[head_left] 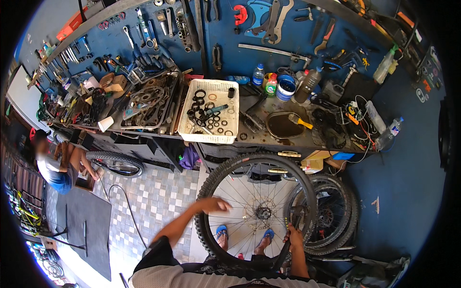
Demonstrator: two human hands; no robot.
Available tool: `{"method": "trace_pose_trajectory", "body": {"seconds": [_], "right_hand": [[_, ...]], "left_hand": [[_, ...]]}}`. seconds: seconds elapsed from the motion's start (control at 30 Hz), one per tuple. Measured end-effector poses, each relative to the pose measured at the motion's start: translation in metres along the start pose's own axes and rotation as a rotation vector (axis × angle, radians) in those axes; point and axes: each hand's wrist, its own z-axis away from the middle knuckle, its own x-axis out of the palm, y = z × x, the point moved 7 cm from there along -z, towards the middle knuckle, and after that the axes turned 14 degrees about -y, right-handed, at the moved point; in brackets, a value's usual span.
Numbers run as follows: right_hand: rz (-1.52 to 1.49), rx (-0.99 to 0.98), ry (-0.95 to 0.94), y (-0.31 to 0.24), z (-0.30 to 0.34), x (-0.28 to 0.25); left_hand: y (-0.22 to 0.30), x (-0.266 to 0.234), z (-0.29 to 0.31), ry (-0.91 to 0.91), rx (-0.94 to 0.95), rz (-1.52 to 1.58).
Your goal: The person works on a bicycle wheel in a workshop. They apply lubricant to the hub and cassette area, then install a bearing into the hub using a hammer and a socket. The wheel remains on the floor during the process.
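A bicycle wheel (263,213) with a knobby black tyre (207,185) stands upright before me, its spokes running to a dark hub. My left hand (214,205) reaches over the wheel's left side, fingers stretched toward the spokes and nothing seen in them. At the lower right of the wheel, my right hand (294,236) wraps round a long black bar-like thing (282,259). Its exact kind is hard to make out, and the fingers hide part of it. A dark tool-like shape (298,211) lies just above this hand.
More wheels (338,216) lean at my right. Ahead, the workbench (249,139) bears a white basket (189,138) of rings and small parts, a dark basin (283,126) with a yellow-handled brush (303,123), and bottles. Someone (55,165) sits at the far left by another wheel (116,163).
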Motion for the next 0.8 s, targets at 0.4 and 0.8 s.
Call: {"method": "trace_pose_trajectory", "body": {"seconds": [0.4,0.8], "right_hand": [[-0.139,0.085,0.297,0.003,-0.016,-0.024],[-0.119,0.091,0.296,0.013,-0.050,-0.030]], "left_hand": [[0.205,-0.551,0.284,1.723,-0.159,-0.608],[0.187,-0.691,0.269,1.774,-0.137,-0.758]]}}
